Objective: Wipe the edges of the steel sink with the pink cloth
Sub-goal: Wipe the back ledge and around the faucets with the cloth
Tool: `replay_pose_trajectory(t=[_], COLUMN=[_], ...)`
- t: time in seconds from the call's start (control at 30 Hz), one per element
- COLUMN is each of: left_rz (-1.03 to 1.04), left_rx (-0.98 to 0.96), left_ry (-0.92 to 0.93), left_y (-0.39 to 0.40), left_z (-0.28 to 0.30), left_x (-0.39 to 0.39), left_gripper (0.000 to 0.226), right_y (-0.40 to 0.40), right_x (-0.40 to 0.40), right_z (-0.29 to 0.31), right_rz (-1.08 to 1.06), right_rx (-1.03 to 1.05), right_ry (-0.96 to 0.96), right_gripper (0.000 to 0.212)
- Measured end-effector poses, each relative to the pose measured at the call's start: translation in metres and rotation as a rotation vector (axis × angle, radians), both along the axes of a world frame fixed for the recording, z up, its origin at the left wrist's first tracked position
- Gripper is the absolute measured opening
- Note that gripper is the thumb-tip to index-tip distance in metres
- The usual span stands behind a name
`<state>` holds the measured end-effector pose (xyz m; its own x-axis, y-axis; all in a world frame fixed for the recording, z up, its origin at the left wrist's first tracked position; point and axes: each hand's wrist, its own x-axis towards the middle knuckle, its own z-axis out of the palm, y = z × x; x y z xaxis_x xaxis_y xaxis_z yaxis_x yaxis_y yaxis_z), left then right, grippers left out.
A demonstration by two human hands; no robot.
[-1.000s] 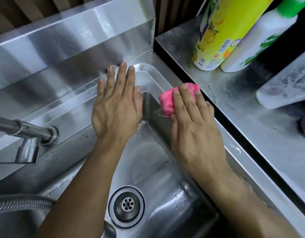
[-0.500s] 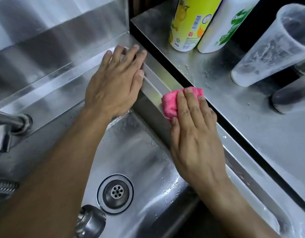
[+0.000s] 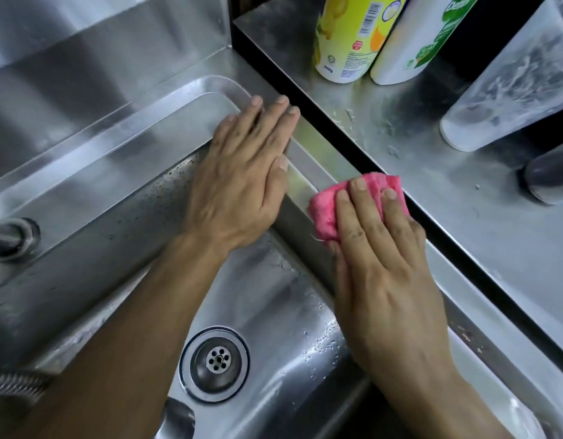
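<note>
The steel sink (image 3: 166, 122) fills the left and middle of the head view, with its drain (image 3: 215, 364) low in the basin. My right hand (image 3: 381, 267) presses the bunched pink cloth (image 3: 324, 213) flat onto the sink's right rim, fingers straight on top of it. My left hand (image 3: 242, 182) lies flat with straight fingers on the rim's back right corner, just left of the cloth and not touching it.
A steel counter (image 3: 463, 232) runs along the right, one step above the rim. On it stand a yellow bottle (image 3: 350, 36), a white and green bottle (image 3: 422, 39), a cloudy plastic cup (image 3: 511, 87) and a dark object (image 3: 552, 172). The tap (image 3: 11, 236) juts from the left wall.
My right hand has slid the pink cloth along the right rim toward me. My left hand has shifted right to the sink's back corner, staying flat.
</note>
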<state>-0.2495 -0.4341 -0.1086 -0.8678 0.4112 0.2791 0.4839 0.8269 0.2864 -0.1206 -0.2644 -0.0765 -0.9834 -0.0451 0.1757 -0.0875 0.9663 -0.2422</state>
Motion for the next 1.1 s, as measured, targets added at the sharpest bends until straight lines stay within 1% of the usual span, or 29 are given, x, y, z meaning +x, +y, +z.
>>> replay_pose_trajectory(t=[0.1, 0.23, 0.3, 0.37, 0.47, 0.53, 0.6, 0.67, 0.73, 0.8, 0.9, 1.1], left_rz=[-0.001, -0.011, -0.014, -0.017, 0.002, 0.017, -0.028, -0.144, -0.218, -0.224, -0.216, -0.195], left_rx=[0.076, 0.085, 0.086, 0.069, 0.029, 0.02, 0.041, 0.031, -0.017, -0.051, -0.047, -0.078], left_ry=[0.014, 0.021, 0.01, 0.002, -0.021, -0.035, -0.004, 0.051, 0.031, 0.014, 0.026, 0.022], left_y=[0.001, -0.003, -0.002, -0.001, -0.002, 0.002, 0.016, 0.033, 0.041, 0.04, 0.041, 0.042], left_z=[-0.004, -0.007, -0.007, -0.006, -0.003, 0.004, 0.014, 0.019, 0.017, 0.012, 0.01, 0.012], left_x=[-0.003, -0.003, -0.002, -0.002, 0.0, 0.004, 0.011, 0.019, 0.025, 0.026, 0.026, 0.028], left_gripper=[0.058, 0.058, 0.057, 0.057, 0.058, 0.059, 0.059, 0.057, 0.055, 0.053, 0.051, 0.052], right_y=[-0.005, -0.028, -0.023, -0.004, 0.034, 0.049, 0.049, 0.044, 0.039, 0.035, 0.032, 0.07], right_x=[-0.016, -0.073, -0.079, -0.051, 0.02, 0.046, 0.046, 0.035, 0.025, 0.016, 0.013, 0.083], right_z=[0.003, 0.011, 0.011, 0.009, 0.012, 0.013, 0.013, 0.014, 0.012, 0.01, 0.008, 0.011], right_rz=[0.004, 0.086, 0.126, 0.15, 0.067, 0.034, 0.028, 0.035, 0.056, 0.05, 0.043, -0.014], right_rx=[-0.005, -0.015, -0.008, -0.039, -0.024, -0.015, -0.016, -0.03, -0.05, -0.054, -0.05, -0.047], right_ry=[-0.01, -0.098, -0.109, -0.116, -0.085, -0.085, -0.087, -0.078, -0.08, -0.069, -0.06, -0.049], right_gripper=[0.051, 0.051, 0.052, 0.052, 0.052, 0.054, 0.054, 0.053, 0.051, 0.05, 0.05, 0.052])
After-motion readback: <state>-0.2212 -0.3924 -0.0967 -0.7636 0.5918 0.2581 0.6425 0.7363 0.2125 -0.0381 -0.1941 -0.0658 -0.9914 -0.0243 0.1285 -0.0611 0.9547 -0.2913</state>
